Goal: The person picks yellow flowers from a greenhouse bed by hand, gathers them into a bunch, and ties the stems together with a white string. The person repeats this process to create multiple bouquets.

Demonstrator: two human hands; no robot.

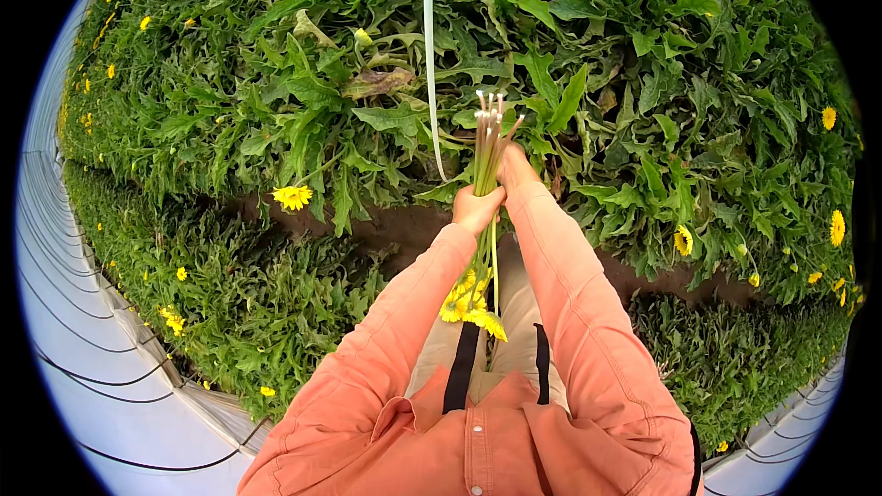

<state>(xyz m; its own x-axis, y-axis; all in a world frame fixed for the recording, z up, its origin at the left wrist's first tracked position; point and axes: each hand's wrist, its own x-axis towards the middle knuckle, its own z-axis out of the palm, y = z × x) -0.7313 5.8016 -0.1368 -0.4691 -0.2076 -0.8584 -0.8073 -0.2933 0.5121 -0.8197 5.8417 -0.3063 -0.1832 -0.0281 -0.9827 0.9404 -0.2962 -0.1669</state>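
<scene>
My left hand is closed around a bunch of cut yellow gerbera daisies, held with the heads down. Their pale, whitish stem ends point away from me, above the hand. The yellow flower heads hang below it, over my trousers. My right hand is just beside the left, against the right side of the stems; its fingers are mostly hidden behind them and my wrist, so its grip does not show. A narrow white strip runs down from the top edge and ends left of the stems.
Dense leafy gerbera beds lie ahead and to both sides, with a brown soil path between rows. A yellow flower leans over the path at the left, another at the right. White sheeting with dark curved lines borders the left.
</scene>
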